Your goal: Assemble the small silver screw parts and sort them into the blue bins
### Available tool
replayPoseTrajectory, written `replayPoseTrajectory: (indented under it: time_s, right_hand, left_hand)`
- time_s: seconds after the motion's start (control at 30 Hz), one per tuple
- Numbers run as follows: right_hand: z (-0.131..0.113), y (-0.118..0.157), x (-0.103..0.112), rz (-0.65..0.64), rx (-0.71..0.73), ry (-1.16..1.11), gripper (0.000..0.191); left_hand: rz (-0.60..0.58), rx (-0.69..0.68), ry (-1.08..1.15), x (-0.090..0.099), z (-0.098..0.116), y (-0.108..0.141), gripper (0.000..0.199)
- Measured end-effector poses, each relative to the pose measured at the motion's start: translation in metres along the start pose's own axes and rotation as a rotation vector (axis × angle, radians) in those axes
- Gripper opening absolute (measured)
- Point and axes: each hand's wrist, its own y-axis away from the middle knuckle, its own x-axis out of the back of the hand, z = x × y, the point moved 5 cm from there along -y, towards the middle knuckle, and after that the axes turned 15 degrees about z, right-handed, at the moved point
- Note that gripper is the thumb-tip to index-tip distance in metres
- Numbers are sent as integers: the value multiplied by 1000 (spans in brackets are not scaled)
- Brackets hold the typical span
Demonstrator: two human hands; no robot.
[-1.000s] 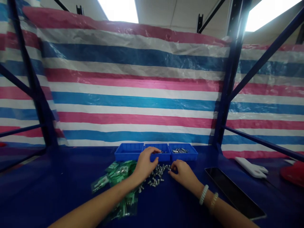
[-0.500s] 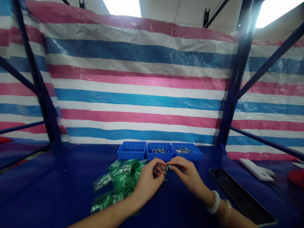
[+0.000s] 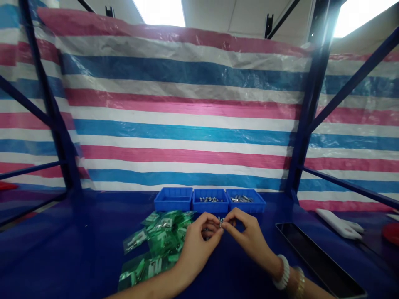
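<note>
Close together over the table, my left hand [image 3: 201, 245] and my right hand [image 3: 245, 230] meet at their fingertips. Between them is a small shiny metal piece [image 3: 221, 222], mostly covered by the fingers, so its exact kind is unclear. Both hands are closed in a pinch on it. Just beyond stand a blue bin [image 3: 210, 207] with small metal fasteners [image 3: 211, 199] and a second blue bin [image 3: 249, 207] with longer metal pieces [image 3: 241, 199]. Left of my left hand lies a pile of green-tinted plastic bags [image 3: 163, 236] with metal parts inside.
A third blue bin [image 3: 173, 204] stands at the left of the row. To the right lie a dark flat tablet-like device [image 3: 318, 257] and a white object [image 3: 338, 224]. Blue rack posts [image 3: 307, 112] rise on both sides before a striped sheet [image 3: 187, 133].
My left thumb has moved up to the fingertips, and the two hands have come closer together around the small metal piece. The view has shifted very slightly.
</note>
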Motion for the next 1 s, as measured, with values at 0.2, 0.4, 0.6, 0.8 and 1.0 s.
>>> replayPoseTrajectory:
  time_s: [0.2,0.4,0.6,0.8,1.0]
  right_hand:
    - [-2,2,-6,-112,-88,-98,28]
    - [10,2,-13,-183,-160,-134,30]
    - [17,11,-22,-358,88,191,13]
    - [26,18,-29,-350,74,281,11]
    - [20,12,-26,-290,44,204,14]
  left_hand:
    - [45,-71,1,3,9,0,6]
    - [91,-304,-108,5,20,-31,9]
    - [65,-459,-296,-2,12,-83,29]
    - [0,-473,-345,3,11,-54,44]
    - [-35,-337,-316,9,15,-19,36]
